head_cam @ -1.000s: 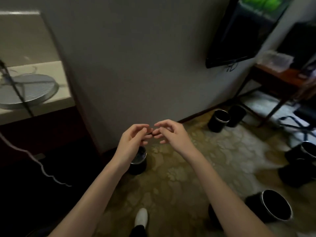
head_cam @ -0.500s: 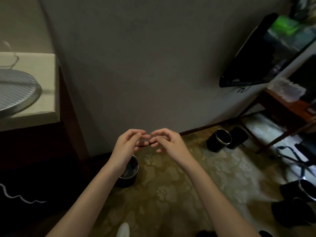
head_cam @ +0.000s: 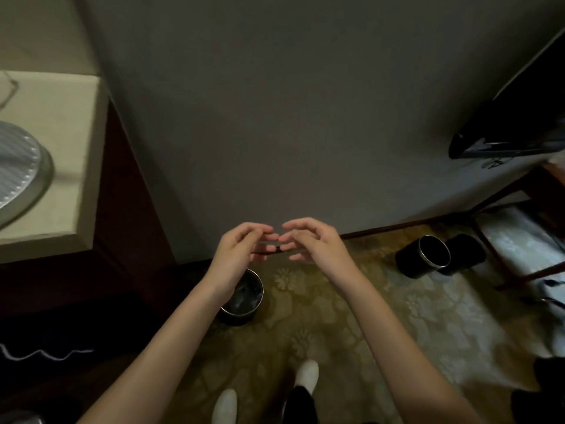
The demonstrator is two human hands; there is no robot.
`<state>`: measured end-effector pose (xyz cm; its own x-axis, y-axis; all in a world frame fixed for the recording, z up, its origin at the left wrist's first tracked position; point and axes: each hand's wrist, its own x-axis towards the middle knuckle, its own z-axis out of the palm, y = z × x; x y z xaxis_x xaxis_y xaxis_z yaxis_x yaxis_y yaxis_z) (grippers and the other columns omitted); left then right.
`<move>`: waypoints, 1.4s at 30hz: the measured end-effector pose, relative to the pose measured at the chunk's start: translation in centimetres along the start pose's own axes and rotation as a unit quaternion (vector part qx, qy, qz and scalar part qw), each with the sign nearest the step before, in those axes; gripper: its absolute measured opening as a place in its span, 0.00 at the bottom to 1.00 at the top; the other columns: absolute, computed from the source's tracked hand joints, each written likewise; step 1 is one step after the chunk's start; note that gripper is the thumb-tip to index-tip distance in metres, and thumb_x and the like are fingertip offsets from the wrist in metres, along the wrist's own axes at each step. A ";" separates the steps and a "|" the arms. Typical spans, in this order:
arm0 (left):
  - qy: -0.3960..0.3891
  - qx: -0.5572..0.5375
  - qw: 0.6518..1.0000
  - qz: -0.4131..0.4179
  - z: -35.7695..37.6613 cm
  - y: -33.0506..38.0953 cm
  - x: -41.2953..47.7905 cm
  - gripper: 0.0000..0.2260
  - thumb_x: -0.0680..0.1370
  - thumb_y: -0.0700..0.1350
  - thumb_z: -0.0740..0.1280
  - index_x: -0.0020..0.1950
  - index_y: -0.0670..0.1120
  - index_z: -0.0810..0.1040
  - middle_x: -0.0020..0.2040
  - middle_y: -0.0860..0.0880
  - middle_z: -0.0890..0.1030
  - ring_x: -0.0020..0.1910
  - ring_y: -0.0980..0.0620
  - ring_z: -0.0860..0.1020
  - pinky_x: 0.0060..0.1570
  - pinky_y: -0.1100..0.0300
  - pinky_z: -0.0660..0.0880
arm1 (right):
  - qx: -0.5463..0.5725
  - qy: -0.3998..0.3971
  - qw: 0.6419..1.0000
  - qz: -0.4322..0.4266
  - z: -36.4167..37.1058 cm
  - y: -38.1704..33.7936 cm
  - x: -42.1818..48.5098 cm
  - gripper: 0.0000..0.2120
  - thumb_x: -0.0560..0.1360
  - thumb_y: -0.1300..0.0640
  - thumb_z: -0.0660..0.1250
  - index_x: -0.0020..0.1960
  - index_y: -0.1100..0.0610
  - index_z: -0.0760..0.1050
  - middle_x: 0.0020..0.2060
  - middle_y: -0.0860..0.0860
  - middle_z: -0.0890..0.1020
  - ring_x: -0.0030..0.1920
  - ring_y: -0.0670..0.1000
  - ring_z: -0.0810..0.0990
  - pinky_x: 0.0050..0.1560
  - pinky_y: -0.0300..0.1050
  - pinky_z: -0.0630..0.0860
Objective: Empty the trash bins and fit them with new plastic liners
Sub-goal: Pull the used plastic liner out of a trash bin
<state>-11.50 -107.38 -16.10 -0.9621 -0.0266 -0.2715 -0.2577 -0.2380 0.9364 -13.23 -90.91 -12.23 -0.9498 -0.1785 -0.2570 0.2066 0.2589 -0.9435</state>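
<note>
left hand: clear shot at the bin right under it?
Probably yes. The bin stands upright on the carpet below the left hand, mouth open, nothing between them. Its fingertips are up against those of the right hand, though, so it may be busy.

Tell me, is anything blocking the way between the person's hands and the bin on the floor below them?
Nothing visible does. The left hand and right hand are held in the air higher than the bin; the left forearm only hides part of its rim from the camera.

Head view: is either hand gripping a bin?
No: left hand and right hand are raised fingertip to fingertip, off the bin on the carpet.
</note>
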 end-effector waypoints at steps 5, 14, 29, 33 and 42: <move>-0.002 0.015 0.999 -0.032 0.6 -2.3 2.4 0.12 0.83 0.41 0.59 0.59 0.38 0.79 0.51 0.42 0.85 0.46 0.48 0.83 0.46 0.57 0.77 | 0.012 -0.033 0.999 0.013 -2.0 2.3 3.6 0.09 0.82 0.61 0.61 0.57 0.58 0.78 0.46 0.53 0.86 0.46 0.49 0.85 0.43 0.41 0.81; 0.174 0.062 0.978 -0.092 -0.7 -10.2 5.7 0.11 0.84 0.42 0.58 0.59 0.42 0.79 0.52 0.44 0.84 0.45 0.51 0.83 0.46 0.59 0.80 | 0.014 -0.117 0.987 0.110 -2.2 12.8 13.4 0.08 0.81 0.63 0.60 0.53 0.60 0.78 0.43 0.56 0.84 0.38 0.47 0.83 0.36 0.39 0.79; 0.253 0.213 0.917 -0.224 -12.5 -51.7 17.7 0.13 0.83 0.47 0.59 0.67 0.46 0.72 0.49 0.47 0.77 0.46 0.50 0.77 0.43 0.57 0.75 | -0.203 -0.158 0.960 0.115 1.7 54.5 27.4 0.06 0.82 0.57 0.61 0.47 0.55 0.73 0.31 0.48 0.84 0.20 0.44 0.74 0.19 0.35 0.66; 0.204 0.254 0.903 -0.279 -16.8 -61.7 22.4 0.23 0.82 0.54 0.61 0.73 0.44 0.64 0.46 0.44 0.79 0.38 0.48 0.79 0.31 0.59 0.75 | -0.292 -0.180 0.934 0.097 3.5 64.9 33.6 0.10 0.81 0.50 0.62 0.47 0.56 0.73 0.28 0.48 0.83 0.19 0.46 0.75 0.18 0.34 0.66; 0.172 0.353 0.902 -0.179 -18.3 -67.0 27.2 0.09 0.83 0.42 0.57 0.49 0.42 0.76 0.36 0.41 0.80 0.32 0.44 0.78 0.31 0.55 0.74 | -0.451 -0.140 0.881 -0.006 7.7 70.1 37.3 0.11 0.78 0.57 0.61 0.38 0.57 0.74 0.25 0.47 0.77 0.22 0.39 0.75 0.22 0.30 0.64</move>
<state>-18.74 -109.89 -90.22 -0.7522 -0.3993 -0.5243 -0.6564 0.3840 0.6493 -32.39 -86.75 -89.57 -0.8289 -0.3808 -0.4098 -0.1934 0.8824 -0.4288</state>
